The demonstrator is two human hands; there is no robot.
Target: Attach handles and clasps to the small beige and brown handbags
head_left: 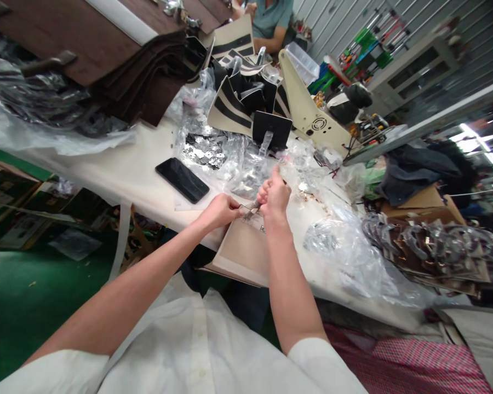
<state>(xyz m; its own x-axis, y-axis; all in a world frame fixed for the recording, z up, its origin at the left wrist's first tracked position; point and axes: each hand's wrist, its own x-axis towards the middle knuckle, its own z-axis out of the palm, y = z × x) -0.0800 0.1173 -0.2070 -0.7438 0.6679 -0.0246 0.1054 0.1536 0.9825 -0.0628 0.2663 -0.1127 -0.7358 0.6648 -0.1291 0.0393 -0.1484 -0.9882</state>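
Observation:
My left hand [222,212] is closed in a pinch at the upper left edge of a beige panel [243,247]. Whatever lies between its fingertips is too small to make out. My right hand [275,192] makes a fist, thumb up, around a hand tool [256,206] whose metal end points down and left toward the left fingertips. Most of the tool is hidden in the fist, so its exact kind does not show. Small metal fittings show on the panel under the hands. The panel overhangs the table's front edge, towards my body.
A black phone [182,179] lies left of my hands. Behind them is a plastic bag of small metal plates [205,150]. Dark and beige panels [230,109] stand farther back. Clear plastic bags [345,246] lie right. Brown pieces [148,76] are stacked left. Another person [273,24] sits opposite.

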